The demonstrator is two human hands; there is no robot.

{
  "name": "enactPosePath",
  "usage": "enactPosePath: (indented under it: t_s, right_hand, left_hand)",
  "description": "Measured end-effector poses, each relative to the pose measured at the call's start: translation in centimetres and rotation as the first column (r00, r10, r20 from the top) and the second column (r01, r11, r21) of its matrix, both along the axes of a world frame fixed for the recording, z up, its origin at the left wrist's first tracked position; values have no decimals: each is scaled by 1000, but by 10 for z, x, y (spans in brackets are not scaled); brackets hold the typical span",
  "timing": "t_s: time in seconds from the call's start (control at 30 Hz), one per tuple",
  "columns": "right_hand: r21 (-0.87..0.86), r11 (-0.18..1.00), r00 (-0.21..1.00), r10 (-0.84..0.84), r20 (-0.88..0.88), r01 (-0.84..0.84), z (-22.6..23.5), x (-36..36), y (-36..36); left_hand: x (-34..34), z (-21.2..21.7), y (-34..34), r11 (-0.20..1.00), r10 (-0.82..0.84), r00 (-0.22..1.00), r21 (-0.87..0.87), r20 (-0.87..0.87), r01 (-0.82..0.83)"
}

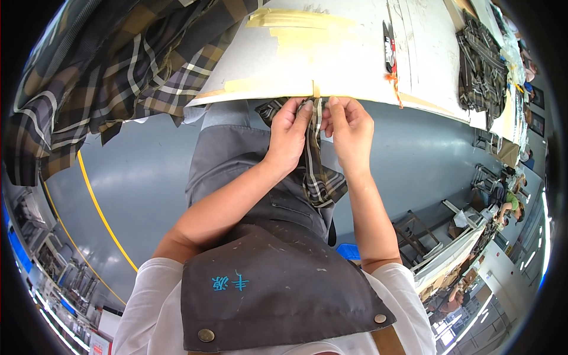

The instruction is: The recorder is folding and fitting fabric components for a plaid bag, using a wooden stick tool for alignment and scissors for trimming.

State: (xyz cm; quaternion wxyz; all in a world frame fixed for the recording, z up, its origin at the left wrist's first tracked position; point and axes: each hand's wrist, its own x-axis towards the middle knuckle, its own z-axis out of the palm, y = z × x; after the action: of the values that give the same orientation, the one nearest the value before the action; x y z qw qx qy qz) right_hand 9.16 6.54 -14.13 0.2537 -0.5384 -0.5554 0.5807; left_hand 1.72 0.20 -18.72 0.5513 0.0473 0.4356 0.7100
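Hands meet at the table's near edge: from my remote seat I see the left hand [288, 131] and the right hand [350, 125] side by side, almost touching, both pinching the top of a narrow plaid fabric piece [319, 174]. My left fingers [302, 112] are curled shut around the upper end of the strip, thumb pressed against it; the right fingers [338, 107] are closed on the same end from the other side, knuckles up. The strip is checked in brown, grey and white, and it hangs down from the grip between the two wrists, in front of a dark grey apron [266, 278], its lower end flaring out a little. The held end sits just below the edge of the white worktable [355, 59], right where a patch of yellowish masking tape [296, 32] runs down to the rim. On the tabletop, well apart from the hands, lies a pair of black-handled scissors [388, 44] with an orange tag at its near end. A heap of matching plaid cloth [106, 77] drapes over the table's left end, and another plaid stack [480, 68] sits at the far right. Below, a grey floor [142, 177] carries a curved yellow line [100, 213].
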Motion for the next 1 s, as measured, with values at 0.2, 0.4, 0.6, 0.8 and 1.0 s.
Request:
enactPosePath:
  t_s: [0.2, 0.4, 0.6, 0.8, 1.0]
  right_hand:
    - [-94, 992, 989, -93, -113, 83, 1, 6, -1]
    - [249, 967, 974, -10, 224, -48, 9, 8, -1]
    - [103, 994, 998, 28, 62, -34, 5, -1, -4]
    - [-192, 978, 968, -125, -219, 83, -1, 3, 0]
    - [-64, 996, 996, -65, -57, 61, 6, -11, -7]
  left_hand:
    - [0, -6, -2, 1000, -5, 1000, 22, -19, 6]
    - [1, -4, 0, 1000, 15, 1000, -10, 1, -15]
    - [1, -3, -1, 1000, 21, 1000, 14, 8, -22]
    - [2, 3, 1, 999, 39, 999, -18, -1, -39]
    - [1, -1, -1, 999, 27, 999, 26, 32, -28]
